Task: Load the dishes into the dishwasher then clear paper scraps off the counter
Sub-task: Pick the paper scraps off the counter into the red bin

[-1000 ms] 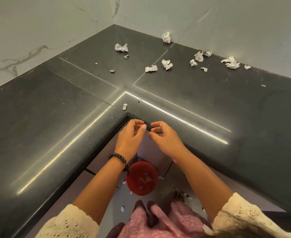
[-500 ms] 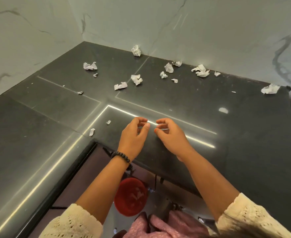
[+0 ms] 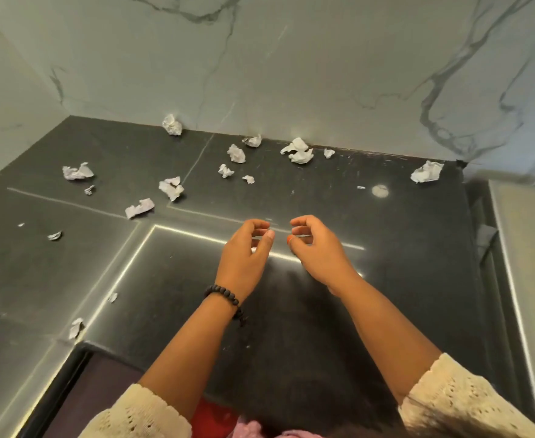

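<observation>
Several crumpled white paper scraps lie on the black counter (image 3: 354,311): one at the far wall (image 3: 172,124), one at the left (image 3: 77,171), two mid-left (image 3: 171,188) (image 3: 139,208), a pair by the wall (image 3: 298,151), one at the right (image 3: 426,172), small bits near the front corner (image 3: 76,327). My left hand (image 3: 245,254), with a bead bracelet, and my right hand (image 3: 318,251) hover side by side over the counter's middle, fingers curled and apart, holding nothing. No dishwasher or dishes are in view.
Marble walls (image 3: 291,74) bound the counter at the back and left. A pale surface (image 3: 528,263) adjoins the counter's right end. A red round object (image 3: 215,415) shows below the counter edge near my body.
My view has tilted up from the floor toward the wall. Both hands moved forward from over the counter edge to above the counter's middle and spread slightly apart.
</observation>
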